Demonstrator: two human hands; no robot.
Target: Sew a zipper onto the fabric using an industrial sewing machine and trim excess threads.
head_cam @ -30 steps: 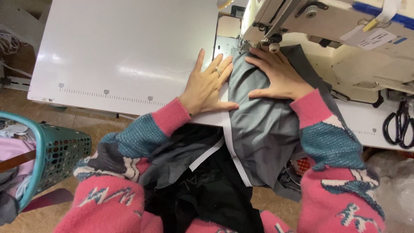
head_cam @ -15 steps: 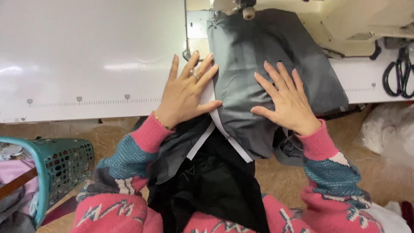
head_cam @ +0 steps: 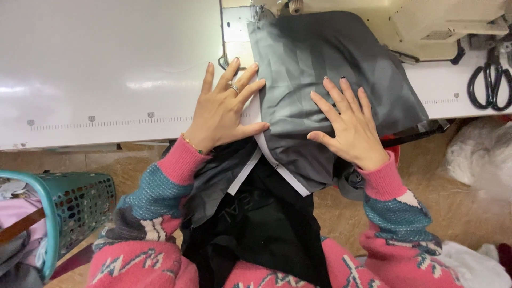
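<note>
A grey fabric piece (head_cam: 325, 69) lies flat on the white sewing table (head_cam: 106, 64), running under the sewing machine (head_cam: 405, 24) at the top. My left hand (head_cam: 224, 109) presses flat on the fabric's left edge, fingers spread, partly on the table. On the fabric's lower right part rests my right hand (head_cam: 349, 125), also flat with fingers apart. A white strip (head_cam: 277, 162) runs along the fabric's lower edge. Black cloth (head_cam: 261, 224) hangs down into my lap.
Black scissors (head_cam: 488, 85) lie on the table at the far right. A teal plastic basket (head_cam: 69, 208) with clothes stands on the floor at the left. White plastic bags (head_cam: 477, 157) sit on the floor at the right.
Both hands have slid back toward me along the grey fabric, away from the machine's needle, and now lie flat near the table's front edge. The view tilted downward.
</note>
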